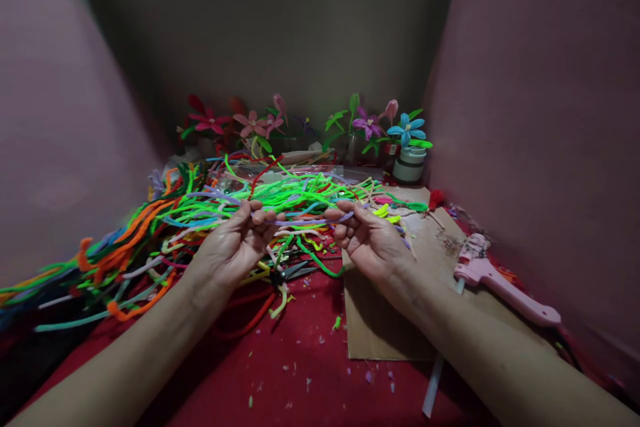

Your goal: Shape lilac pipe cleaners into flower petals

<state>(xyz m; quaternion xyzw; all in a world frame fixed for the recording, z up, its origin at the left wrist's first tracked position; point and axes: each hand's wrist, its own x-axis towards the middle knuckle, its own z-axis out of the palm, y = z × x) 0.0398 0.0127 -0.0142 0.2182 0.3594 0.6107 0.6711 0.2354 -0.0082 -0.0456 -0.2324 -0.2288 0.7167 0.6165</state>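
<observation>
A lavender pipe cleaner [306,221] is stretched level between my two hands, above a heap of pipe cleaners. My left hand [239,238] pinches it toward one end, palm turned up, fingers curled. Toward the other end my right hand [371,238] grips it between thumb and fingers. Just below and behind the hands lies the heap of bright green pipe cleaners [295,192], mixed with other colours. Under my left hand, dark scissors [295,271] lie partly covered by pipe cleaners.
A pink glue gun [505,287] with a glue stick [434,383] rests on cardboard [385,327] at right. Orange pipe cleaners [137,233] spread left. Pipe-cleaner flowers, including a blue one [406,128] in a small pot [409,165], stand at the back. Scraps dot the red cloth [280,373].
</observation>
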